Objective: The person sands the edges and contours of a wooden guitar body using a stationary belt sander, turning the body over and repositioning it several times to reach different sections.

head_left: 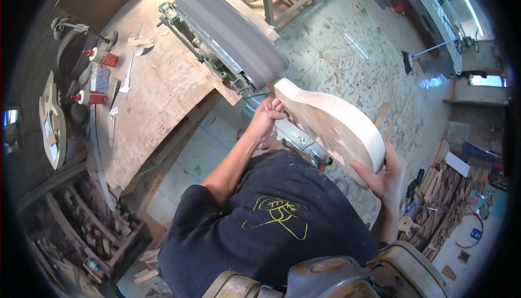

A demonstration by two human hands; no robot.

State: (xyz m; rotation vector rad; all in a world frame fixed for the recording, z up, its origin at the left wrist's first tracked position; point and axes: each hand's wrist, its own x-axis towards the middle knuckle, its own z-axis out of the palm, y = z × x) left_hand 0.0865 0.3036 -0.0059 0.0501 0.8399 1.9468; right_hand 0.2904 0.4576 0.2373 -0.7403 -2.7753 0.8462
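A pale wooden guitar body [339,122] is held on edge in front of me, its curved side facing up and its flat face tilted toward me. Its far end meets the near end of a belt sander [233,32] with a wide grey belt; whether the wood touches the belt I cannot make out. Beside that end, my left hand [266,118] has its fingers curled at the lower edge of the body. My right hand [382,174] grips the rounded near end, with the thumb on the flat face and the fingers on the outer side.
The sander sits on a wooden workbench [157,92] with red-and-white glue bottles [101,57] and a metal caliper [129,73] to the left. A bin of wood scraps [116,244] stands lower left. Stacked wood strips [442,200] lie right. Dust and shavings litter the floor [336,48].
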